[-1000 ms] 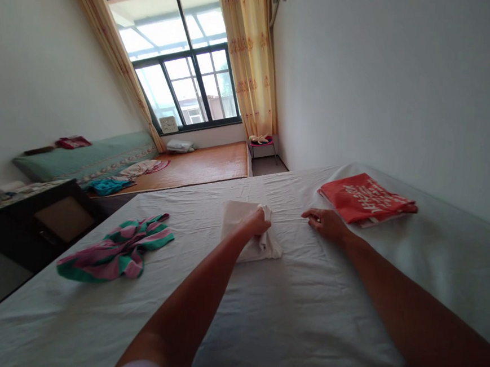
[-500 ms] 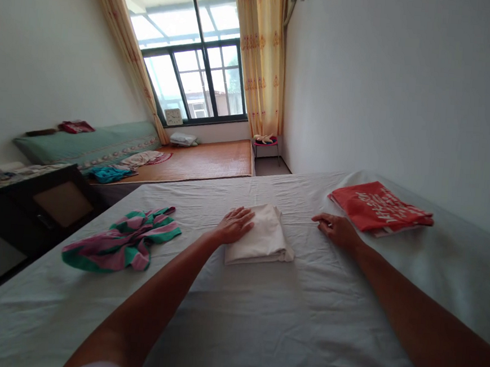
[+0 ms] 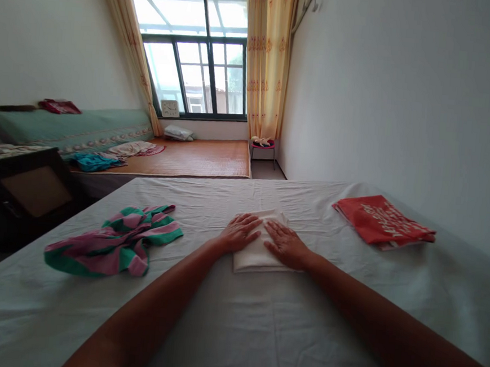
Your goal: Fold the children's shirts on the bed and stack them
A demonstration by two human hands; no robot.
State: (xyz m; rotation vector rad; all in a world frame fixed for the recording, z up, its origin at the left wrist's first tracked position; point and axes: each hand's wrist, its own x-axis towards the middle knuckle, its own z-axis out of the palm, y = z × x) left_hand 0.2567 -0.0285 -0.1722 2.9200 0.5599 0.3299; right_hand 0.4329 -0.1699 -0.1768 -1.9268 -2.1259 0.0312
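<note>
A folded white cloth (image 3: 251, 257), perhaps a garment, lies flat on the pale bed sheet (image 3: 233, 329) in front of me. My left hand (image 3: 241, 233) rests on its left side with the fingers stretched out. On its right side my right hand (image 3: 286, 244) lies flat, fingers extended, close beside the left. Both palms press on the cloth, and much of its top is hidden under them. To the left is a crumpled pink and green striped garment (image 3: 126, 239). A folded red garment (image 3: 384, 220) with white lettering lies to the right.
A dark cabinet (image 3: 36, 190) stands left of the bed. Beyond is a second bed with a brown mat (image 3: 213, 155), holding a blue cloth (image 3: 96, 162). A small stool (image 3: 264, 145) stands near the curtain (image 3: 268, 66). A white wall (image 3: 404, 94) runs along the right.
My right hand has moved left from the bare sheet onto the white cloth and now lies flat. My left hand stays on the cloth. The camera view has turned slightly.
</note>
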